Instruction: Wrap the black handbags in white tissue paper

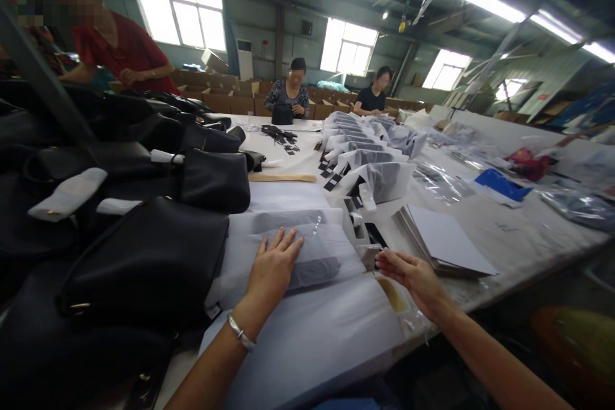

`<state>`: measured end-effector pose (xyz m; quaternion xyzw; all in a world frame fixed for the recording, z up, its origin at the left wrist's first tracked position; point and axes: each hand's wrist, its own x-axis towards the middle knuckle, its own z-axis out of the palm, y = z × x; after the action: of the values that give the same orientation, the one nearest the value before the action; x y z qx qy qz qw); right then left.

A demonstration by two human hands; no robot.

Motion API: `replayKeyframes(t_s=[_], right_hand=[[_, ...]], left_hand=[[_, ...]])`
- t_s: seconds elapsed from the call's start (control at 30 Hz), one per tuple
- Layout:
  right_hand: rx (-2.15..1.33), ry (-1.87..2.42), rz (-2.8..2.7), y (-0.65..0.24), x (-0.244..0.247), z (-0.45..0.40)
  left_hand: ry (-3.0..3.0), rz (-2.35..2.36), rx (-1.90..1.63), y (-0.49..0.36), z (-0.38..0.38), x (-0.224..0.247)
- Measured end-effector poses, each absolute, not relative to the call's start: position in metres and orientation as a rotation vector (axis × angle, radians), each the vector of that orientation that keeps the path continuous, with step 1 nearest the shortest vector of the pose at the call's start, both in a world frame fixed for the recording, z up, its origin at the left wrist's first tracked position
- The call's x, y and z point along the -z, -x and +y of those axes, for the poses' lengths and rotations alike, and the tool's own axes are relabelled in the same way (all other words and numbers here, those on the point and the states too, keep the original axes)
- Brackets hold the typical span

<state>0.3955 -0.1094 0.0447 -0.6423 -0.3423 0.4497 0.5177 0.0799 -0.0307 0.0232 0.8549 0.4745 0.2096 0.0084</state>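
Observation:
My left hand [275,266] lies flat, fingers spread, on a bundle [319,246] wrapped in thin white sheet; something dark shows through the wrap. To its right, my right hand [417,280] has its fingertips drawn together at the corner of a pale box with small compartments [352,221]. Whatever the fingertips pinch is too small to make out. Under and in front of the bundle spread white wrapping sheets [317,339]. A black handbag [154,256] sits just left of my left hand.
More black handbags [216,176] crowd the left side. Wrapped bags with black tags [379,182] stand in a row behind. Grey-white boards [446,240], a blue packet [502,184] and clear plastic lie right. Three people work beyond, one in red [129,54].

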Motion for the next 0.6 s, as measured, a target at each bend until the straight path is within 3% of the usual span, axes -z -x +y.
replayKeyframes(t_s=[0.1, 0.2, 0.43, 0.53, 0.6], right_hand=[[-1.193, 1.592, -0.824, -0.403, -0.032, -0.109], [-1.071, 1.716, -1.015, -0.413, -0.024, -0.101], [0.204, 1.879, -2.020, -0.443, -0.050, -0.091], [0.451, 1.739, -2.255, -0.449, -0.077, -0.088], [0.433, 1.587, -2.382, -0.445, -0.096, -0.082]], left_hand=[[-2.670, 1.481, -0.659, -0.080, -0.030, -0.023], [-2.664, 1.483, -0.655, -0.080, -0.030, -0.024], [-2.658, 1.483, -0.664, -0.080, -0.031, -0.026], [-2.635, 1.468, -0.687, -0.078, -0.030, -0.029], [-2.602, 1.468, -0.705, -0.075, -0.028, -0.032]])
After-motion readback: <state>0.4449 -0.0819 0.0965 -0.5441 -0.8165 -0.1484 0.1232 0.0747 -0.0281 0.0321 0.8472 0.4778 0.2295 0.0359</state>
